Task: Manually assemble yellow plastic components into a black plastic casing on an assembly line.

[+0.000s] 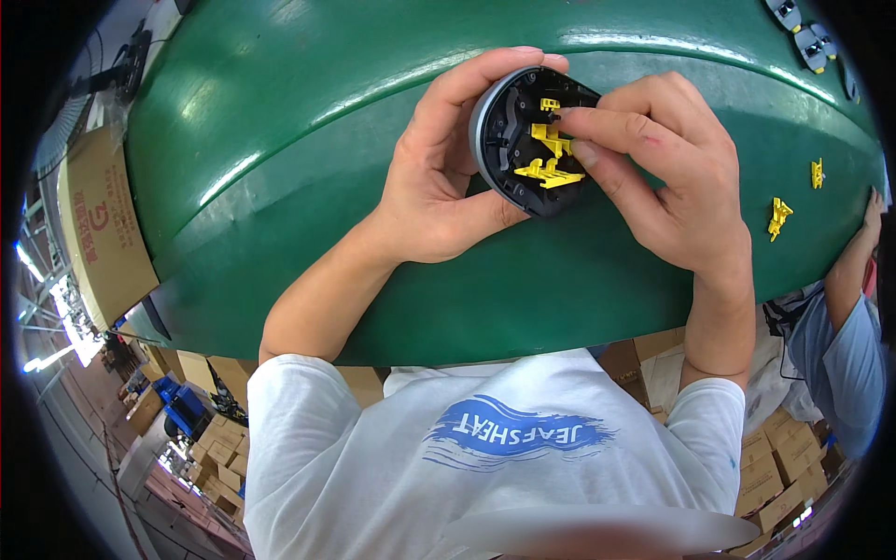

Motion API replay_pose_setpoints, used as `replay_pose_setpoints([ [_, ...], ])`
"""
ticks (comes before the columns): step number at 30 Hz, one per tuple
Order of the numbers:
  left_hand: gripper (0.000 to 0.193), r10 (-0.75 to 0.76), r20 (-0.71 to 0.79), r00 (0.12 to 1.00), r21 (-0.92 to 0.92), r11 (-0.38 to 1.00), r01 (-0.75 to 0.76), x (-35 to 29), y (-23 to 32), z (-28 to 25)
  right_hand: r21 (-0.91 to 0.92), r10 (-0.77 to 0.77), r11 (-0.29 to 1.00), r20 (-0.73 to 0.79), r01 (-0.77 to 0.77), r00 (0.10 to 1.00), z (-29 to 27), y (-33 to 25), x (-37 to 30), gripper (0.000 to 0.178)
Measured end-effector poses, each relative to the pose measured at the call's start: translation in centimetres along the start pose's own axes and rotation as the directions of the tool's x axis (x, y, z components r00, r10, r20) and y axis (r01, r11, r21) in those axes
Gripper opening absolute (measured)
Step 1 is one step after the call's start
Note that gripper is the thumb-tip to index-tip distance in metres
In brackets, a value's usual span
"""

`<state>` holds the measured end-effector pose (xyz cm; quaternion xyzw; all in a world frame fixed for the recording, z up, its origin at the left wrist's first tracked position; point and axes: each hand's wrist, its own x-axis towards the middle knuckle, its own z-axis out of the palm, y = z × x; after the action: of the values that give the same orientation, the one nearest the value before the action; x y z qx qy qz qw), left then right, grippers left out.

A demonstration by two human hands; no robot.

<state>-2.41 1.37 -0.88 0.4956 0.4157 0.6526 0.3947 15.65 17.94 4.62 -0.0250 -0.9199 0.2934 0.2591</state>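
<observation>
Right now the left hand (439, 177) is clamped around a round grey housing (527, 140), held above the green table (280, 140), open face toward eleven o'clock. At three o'clock of it, the right hand (667, 177) pinches its fingertips onto the yellow plastic insert (549, 154) seated inside. Spare yellow clips (777, 217) lie farther right.

A round black housing (523, 140) with a grey rim is held tilted above the green worktop (280, 140), its open inner face turned toward the viewer, with bright yellow plastic clips (549, 154) seated among its dark inner ribs, near the middle and right side.
</observation>
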Motion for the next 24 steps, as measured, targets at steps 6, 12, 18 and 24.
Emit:
replay_pose_setpoints([
  [6, 0.098, -0.026, -0.058, 0.998, -0.111, 0.994, 0.019, 0.1, 0.5, 0.0, -0.002, 0.102, 0.995, 0.114, -0.102, 0.988, -0.5, -0.4, -0.1, 0.03],
  [12, 0.096, -0.075, -0.091, 0.993, -0.138, 0.988, 0.062, 0.0, 0.9, 0.0, -0.015, 0.177, 0.984, 0.176, -0.177, 0.968, 0.1, -0.6, -0.3, 0.033],
  [18, 0.096, -0.069, -0.075, 0.995, -0.103, 0.993, 0.061, -0.3, 0.8, 0.1, 0.028, 0.235, 0.968, 0.235, -0.248, 0.943, -0.3, -0.9, -0.4, 0.034],
  [24, 0.097, -0.099, -0.065, 0.993, -0.196, 0.977, 0.084, -0.1, 0.7, 0.2, 0.05, 0.189, 0.978, 0.219, -0.204, 0.957, -0.8, -0.8, -0.6, 0.035],
])
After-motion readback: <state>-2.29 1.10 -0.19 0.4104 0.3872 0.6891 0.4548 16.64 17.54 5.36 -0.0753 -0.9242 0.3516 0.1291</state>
